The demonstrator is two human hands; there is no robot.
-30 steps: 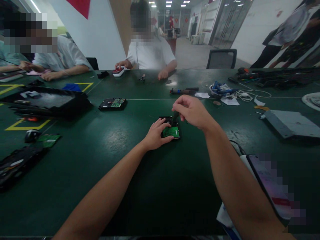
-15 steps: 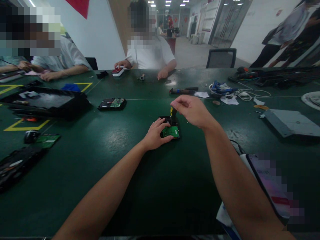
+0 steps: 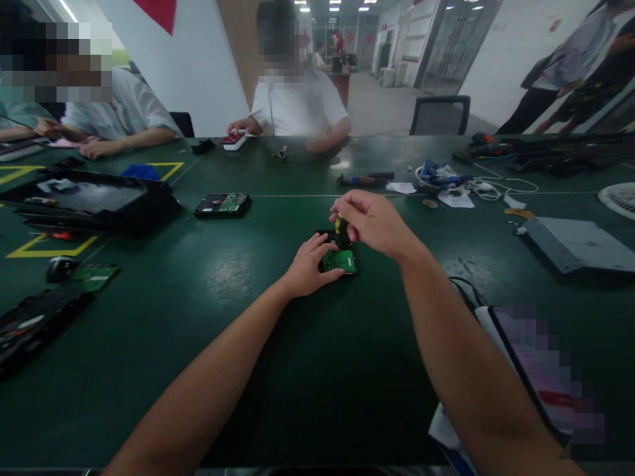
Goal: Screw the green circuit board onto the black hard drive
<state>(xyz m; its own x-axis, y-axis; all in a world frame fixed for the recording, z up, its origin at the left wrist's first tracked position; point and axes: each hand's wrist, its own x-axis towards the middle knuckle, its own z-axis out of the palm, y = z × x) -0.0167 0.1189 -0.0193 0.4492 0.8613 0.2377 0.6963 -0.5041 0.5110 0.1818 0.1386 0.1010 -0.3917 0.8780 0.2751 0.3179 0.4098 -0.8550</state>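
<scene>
A small hard drive (image 3: 341, 260) with a green circuit board facing up lies on the dark green table (image 3: 307, 370), in the middle of the view. My left hand (image 3: 308, 266) rests on its left side and holds it down. My right hand (image 3: 370, 220) grips the top of a yellow and black screwdriver (image 3: 340, 229). The screwdriver stands upright with its tip on the drive's far edge.
A second hard drive (image 3: 223, 205) lies further left, beside a black open case (image 3: 89, 201). A loose green board (image 3: 94, 276) and a mouse (image 3: 62, 268) sit at the left. Cables (image 3: 446, 178), a grey panel (image 3: 575, 244) and a phone (image 3: 536, 363) are on the right. Other people sit across the table.
My right hand loosened on the screwdriver's top half a second ago, then closed on it again and shifted slightly left. My left hand stayed on the drive.
</scene>
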